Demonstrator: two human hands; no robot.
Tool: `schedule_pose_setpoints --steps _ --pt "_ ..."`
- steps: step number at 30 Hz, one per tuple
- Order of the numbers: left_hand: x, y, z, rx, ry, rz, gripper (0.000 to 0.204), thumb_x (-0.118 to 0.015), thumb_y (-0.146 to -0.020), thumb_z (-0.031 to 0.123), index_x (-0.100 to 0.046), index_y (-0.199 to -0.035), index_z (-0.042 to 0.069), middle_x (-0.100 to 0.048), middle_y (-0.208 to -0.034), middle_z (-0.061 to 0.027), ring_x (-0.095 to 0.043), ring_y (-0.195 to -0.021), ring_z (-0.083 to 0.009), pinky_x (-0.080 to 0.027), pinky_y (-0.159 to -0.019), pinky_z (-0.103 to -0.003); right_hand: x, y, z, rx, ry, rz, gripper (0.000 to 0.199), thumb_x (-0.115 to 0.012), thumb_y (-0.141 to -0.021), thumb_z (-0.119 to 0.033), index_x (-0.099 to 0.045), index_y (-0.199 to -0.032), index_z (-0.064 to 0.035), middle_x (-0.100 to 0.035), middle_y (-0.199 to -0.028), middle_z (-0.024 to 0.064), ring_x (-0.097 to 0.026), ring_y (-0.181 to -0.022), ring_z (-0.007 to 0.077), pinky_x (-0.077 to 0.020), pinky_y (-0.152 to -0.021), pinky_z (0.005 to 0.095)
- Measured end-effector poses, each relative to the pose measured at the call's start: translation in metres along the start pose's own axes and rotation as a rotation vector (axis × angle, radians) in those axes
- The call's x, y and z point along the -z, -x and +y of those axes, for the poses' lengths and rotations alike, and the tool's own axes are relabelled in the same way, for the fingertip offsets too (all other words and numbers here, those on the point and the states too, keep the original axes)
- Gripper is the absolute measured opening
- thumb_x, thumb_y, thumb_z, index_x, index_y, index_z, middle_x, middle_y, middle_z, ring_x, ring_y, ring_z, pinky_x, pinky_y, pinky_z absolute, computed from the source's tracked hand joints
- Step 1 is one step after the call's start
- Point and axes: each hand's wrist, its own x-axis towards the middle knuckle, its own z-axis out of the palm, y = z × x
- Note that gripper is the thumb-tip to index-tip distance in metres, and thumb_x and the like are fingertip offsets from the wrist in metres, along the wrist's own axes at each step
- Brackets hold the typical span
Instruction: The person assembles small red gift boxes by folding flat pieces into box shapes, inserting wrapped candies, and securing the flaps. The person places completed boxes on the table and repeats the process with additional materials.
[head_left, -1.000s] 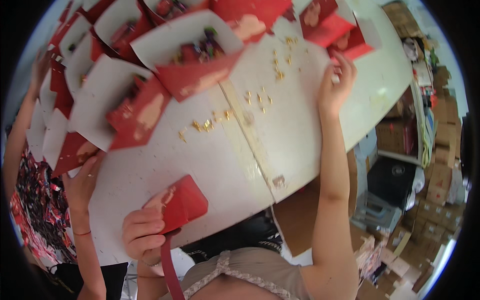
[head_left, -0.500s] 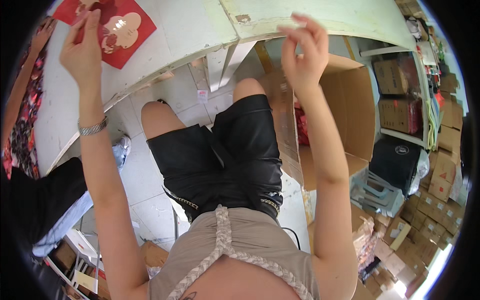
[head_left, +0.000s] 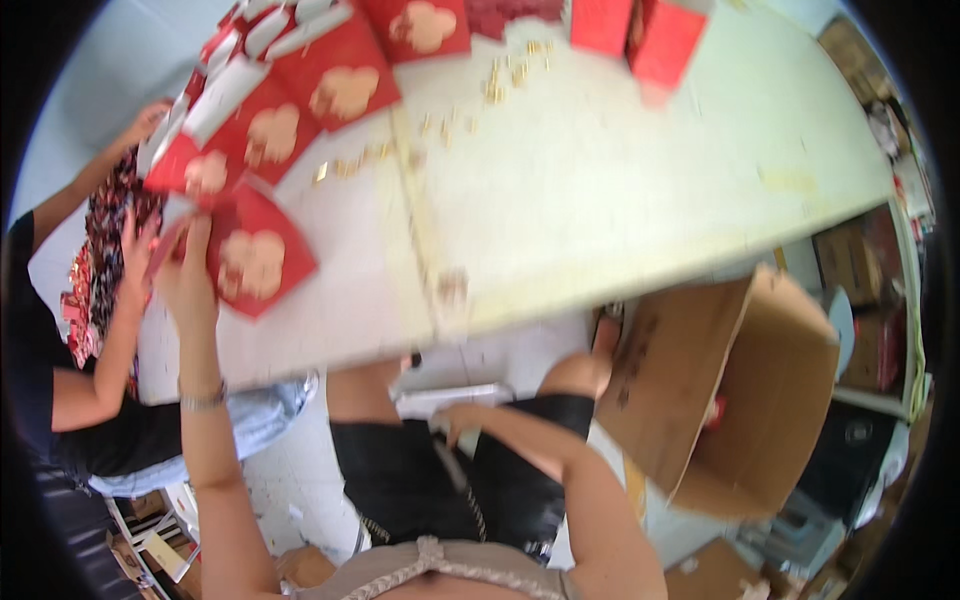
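My left hand point(head_left: 188, 268) is closed on a red paper bag point(head_left: 252, 265) with a pale flower-shaped patch. The bag lies over the near left part of the white table, close to a row of similar red bags point(head_left: 345, 90), some showing white insides. My right hand point(head_left: 460, 424) is down over my lap, in front of the black shorts point(head_left: 530, 440). Blur hides its fingers, and I cannot tell whether it holds anything.
Small gold pieces point(head_left: 495, 85) lie scattered across the white table point(head_left: 620, 200). Two red bags point(head_left: 668, 40) stand at its far side. An open cardboard box point(head_left: 680, 390) is right of my legs. At the left, a co-worker's hand point(head_left: 135, 262) is close to my left hand.
The view has shifted to show more of the table. My right hand has dropped from near the table's edge to my lap. The left hand still holds the red bag.
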Motion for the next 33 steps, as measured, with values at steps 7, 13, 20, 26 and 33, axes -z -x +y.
schedule_pose_setpoints --steps 7,13,20,26,33 --pt "-0.039 -0.001 0.008 0.280 -0.041 0.095 0.013 -0.056 -0.088 0.006 -0.060 -0.097 -0.003 -0.061 -0.098 -0.0082 -0.056 -0.089 -0.0159 -0.044 -0.083 -0.028 0.052 0.132 -0.066 -0.397 0.022 0.086 0.082 -0.080 -0.051 -0.045 -0.055 -0.120 -0.0082 -0.062 -0.107 0.0169 -0.059 -0.096 0.0366 -0.0464 -0.083 0.0465" --pt "-0.097 -0.020 0.106 0.188 -0.114 -0.124 0.010 -0.052 -0.078 -0.007 -0.058 -0.084 -0.003 -0.063 -0.091 -0.0135 -0.059 -0.083 -0.0215 -0.047 -0.076 -0.030 0.127 0.309 -0.107 -0.768 -0.122 0.381 0.066 -0.073 -0.061 -0.039 -0.056 -0.116 -0.0075 -0.062 -0.103 0.0174 -0.060 -0.093 0.0360 -0.0477 -0.079 0.0455" --pt "-0.087 0.028 0.126 0.039 -0.012 0.032 0.005 -0.059 -0.082 -0.002 -0.057 -0.086 0.001 -0.063 -0.085 -0.0155 -0.061 -0.076 -0.0252 -0.050 -0.069 -0.033 0.223 0.388 -0.108 -0.916 0.102 0.677 0.047 -0.065 -0.072 -0.031 -0.058 -0.112 -0.0067 -0.063 -0.097 0.0180 -0.061 -0.089 0.0353 -0.0492 -0.075 0.0444" --pt "-0.122 0.084 0.142 -0.054 0.307 0.083 0.010 -0.069 -0.081 0.007 -0.059 -0.079 0.006 -0.064 -0.090 -0.0154 -0.063 -0.079 -0.0268 -0.054 -0.071 -0.039 0.250 0.336 -0.115 -0.807 0.421 0.505 0.032 -0.058 -0.082 -0.024 -0.059 -0.108 -0.0061 -0.063 -0.093 0.0186 -0.062 -0.085 0.0347 -0.0506 -0.072 0.0435" --pt "-0.083 0.107 0.136 -0.103 0.344 0.108 0.011 -0.061 -0.077 -0.012 -0.062 -0.083 -0.002 -0.065 -0.088 -0.0168 -0.066 -0.082 -0.0270 -0.055 -0.069 -0.035 0.226 0.310 -0.359 0.091 0.264 -0.027 0.020 -0.058 -0.086 -0.012 -0.065 -0.104 -0.0069 -0.068 -0.091 0.0117 -0.067 -0.078 0.0300 -0.0551 -0.068 0.0367"
